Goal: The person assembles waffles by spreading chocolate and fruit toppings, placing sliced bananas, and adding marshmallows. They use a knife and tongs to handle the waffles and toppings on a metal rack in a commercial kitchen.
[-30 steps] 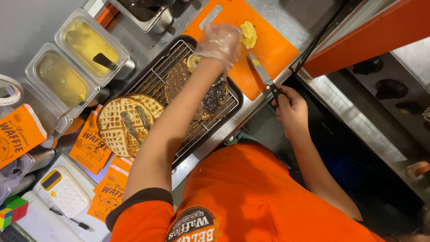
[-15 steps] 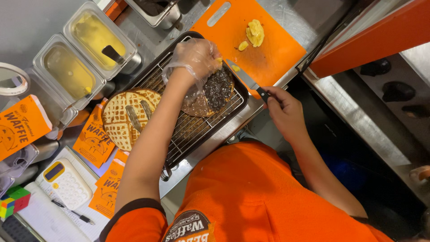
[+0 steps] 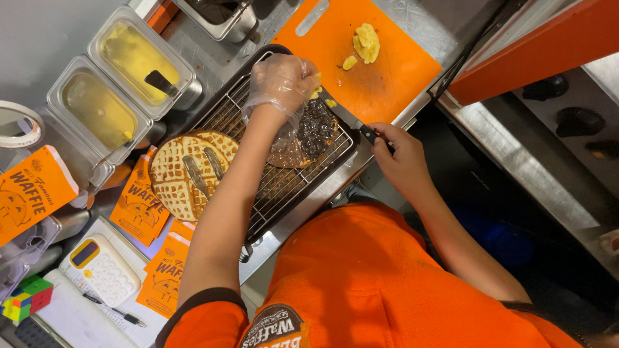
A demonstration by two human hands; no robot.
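Over the wire rack (image 3: 258, 187), toward its end nearest the orange cutting board (image 3: 380, 71), the gloved left hand (image 3: 280, 84) is cupped narrow around small yellow fruit pieces (image 3: 322, 96) above the chocolate-spread waffle (image 3: 309, 132). The right hand (image 3: 403, 158), just off the rack's near edge, is closed around the black handle of a knife (image 3: 351, 122) whose blade reaches in over the waffle's rim, close under the left fingers. That closeness looks like the main hazard: a slip of the blade could nick the thin glove. Pieces dropped carelessly could also fall through the rack's wires into the tray. A plain waffle (image 3: 184, 174) with tongs (image 3: 200, 173) resting on it sits further along the rack, and more cut fruit (image 3: 366, 44) lies on the board.
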